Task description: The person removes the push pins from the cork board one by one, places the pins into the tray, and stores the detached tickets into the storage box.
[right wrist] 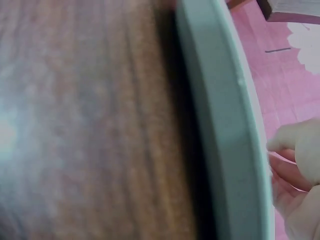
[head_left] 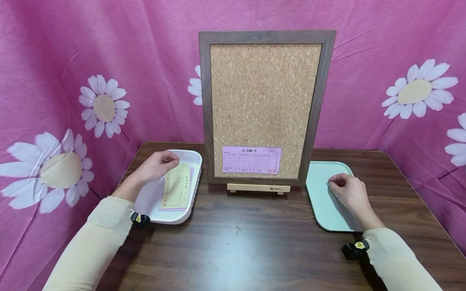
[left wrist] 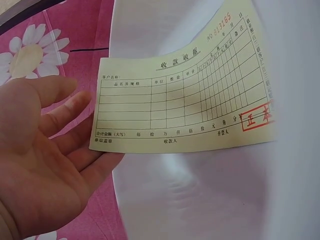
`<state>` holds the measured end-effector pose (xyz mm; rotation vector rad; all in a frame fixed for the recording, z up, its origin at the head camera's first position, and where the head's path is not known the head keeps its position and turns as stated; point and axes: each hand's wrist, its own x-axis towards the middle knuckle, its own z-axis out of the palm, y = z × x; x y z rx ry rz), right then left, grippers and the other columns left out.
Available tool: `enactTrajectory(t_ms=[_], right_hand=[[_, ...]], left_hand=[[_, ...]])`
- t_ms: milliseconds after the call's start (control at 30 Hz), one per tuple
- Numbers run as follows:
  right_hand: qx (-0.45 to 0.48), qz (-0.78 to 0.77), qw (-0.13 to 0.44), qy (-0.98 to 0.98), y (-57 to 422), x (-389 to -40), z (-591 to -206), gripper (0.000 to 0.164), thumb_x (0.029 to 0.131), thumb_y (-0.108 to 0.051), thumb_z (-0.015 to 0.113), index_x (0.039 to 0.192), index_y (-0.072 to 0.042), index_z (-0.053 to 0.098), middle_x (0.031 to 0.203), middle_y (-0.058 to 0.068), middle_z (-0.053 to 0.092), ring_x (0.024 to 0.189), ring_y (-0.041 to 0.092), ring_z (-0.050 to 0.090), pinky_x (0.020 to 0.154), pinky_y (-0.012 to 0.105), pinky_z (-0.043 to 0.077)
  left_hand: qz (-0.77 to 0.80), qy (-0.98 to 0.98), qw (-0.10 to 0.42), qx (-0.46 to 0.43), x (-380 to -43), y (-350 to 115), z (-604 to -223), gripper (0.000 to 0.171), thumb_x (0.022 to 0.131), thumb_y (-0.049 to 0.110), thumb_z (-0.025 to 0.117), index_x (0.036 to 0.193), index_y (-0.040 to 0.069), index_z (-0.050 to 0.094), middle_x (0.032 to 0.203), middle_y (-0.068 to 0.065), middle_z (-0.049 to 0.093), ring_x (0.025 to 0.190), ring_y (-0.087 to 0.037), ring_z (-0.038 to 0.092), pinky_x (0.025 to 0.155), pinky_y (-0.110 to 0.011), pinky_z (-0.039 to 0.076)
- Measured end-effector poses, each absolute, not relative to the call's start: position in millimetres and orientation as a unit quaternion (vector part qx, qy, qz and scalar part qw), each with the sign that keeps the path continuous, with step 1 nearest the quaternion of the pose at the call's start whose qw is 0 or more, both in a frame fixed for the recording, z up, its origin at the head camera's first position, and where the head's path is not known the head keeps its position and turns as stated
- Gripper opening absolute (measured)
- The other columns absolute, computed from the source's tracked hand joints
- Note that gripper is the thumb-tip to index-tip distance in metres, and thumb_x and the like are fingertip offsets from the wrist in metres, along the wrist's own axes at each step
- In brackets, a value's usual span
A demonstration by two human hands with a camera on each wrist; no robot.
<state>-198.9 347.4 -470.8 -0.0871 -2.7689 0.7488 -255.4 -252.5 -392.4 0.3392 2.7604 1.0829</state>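
Observation:
In the head view, my left hand (head_left: 159,165) hovers at the upper end of a yellow receipt slip (head_left: 176,186) in the white tray (head_left: 196,178). Its thumb and index finger stand apart. The left wrist view shows the slip curving, with the lower fingers (left wrist: 105,167) behind its near edge. A purple slip (head_left: 192,173) peeks out beneath. Over the pale green tray (head_left: 320,171), my right hand (head_left: 350,192) pinches a tiny pin (head_left: 327,183) between thumb and finger. In the right wrist view the tray's rim partly hides that hand's fingertips.
A framed cork board (head_left: 265,97) stands on a small wooden easel (head_left: 258,188) between the trays. Near its bottom, a silver pushpin (head_left: 250,149) fixes a purple receipt (head_left: 251,161). Pink flowered cloth (head_left: 164,81) hangs behind the brown wooden table (head_left: 233,242).

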Motion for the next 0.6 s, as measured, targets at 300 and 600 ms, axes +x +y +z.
enactTrajectory(t_ms=[300,600], right_hand=[[-0.038,0.276,0.136,-0.951,349.7,-193.3,-464.7,0.016,0.099,-0.015,0.074,0.109,-0.005,0.081,0.102,0.018,0.081,0.079,-0.010,0.053,0.068,0.017,0.042],[-0.036,0.294,0.152,-0.943,349.3,-189.2,-454.9,0.019,0.100,-0.019,0.074,0.113,-0.005,0.081,0.105,0.020,0.081,0.077,-0.023,0.045,0.069,0.014,0.042]], left_hand=[[0.373,0.918,0.072,0.112,-254.9,-254.2,-391.5,0.037,0.110,0.014,0.059,0.137,-0.010,0.062,0.134,-0.031,0.068,0.130,-0.047,0.065,0.112,-0.059,0.051],[0.392,0.912,0.070,0.095,-252.6,-258.6,-388.2,0.038,0.110,0.015,0.059,0.141,-0.008,0.062,0.142,-0.030,0.065,0.137,-0.046,0.061,0.115,-0.060,0.049]])
